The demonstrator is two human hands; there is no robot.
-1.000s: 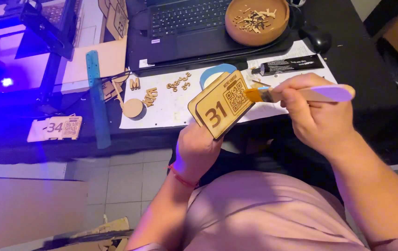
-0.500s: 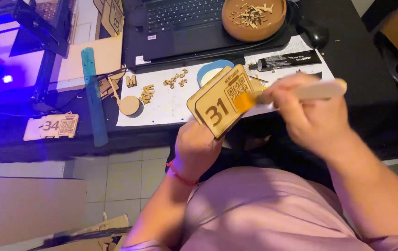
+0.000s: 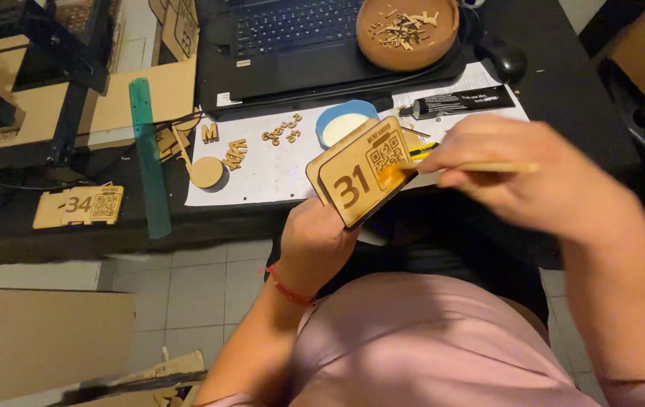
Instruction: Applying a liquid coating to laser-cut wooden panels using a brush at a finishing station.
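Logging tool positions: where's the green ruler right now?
Head view, left side: the green ruler lies on the black desk, overhanging its front edge, between the spare wooden plaque and the white paper sheet.

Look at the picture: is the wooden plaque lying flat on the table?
No: the left hand holds the wooden plaque up off the table, while the right hand puts a brush to its face.

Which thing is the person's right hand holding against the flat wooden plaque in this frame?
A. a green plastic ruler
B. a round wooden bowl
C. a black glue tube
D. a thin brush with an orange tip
D: the right hand grips a thin brush with an orange tip laid on the flat wooden plaque, which the left hand holds up.
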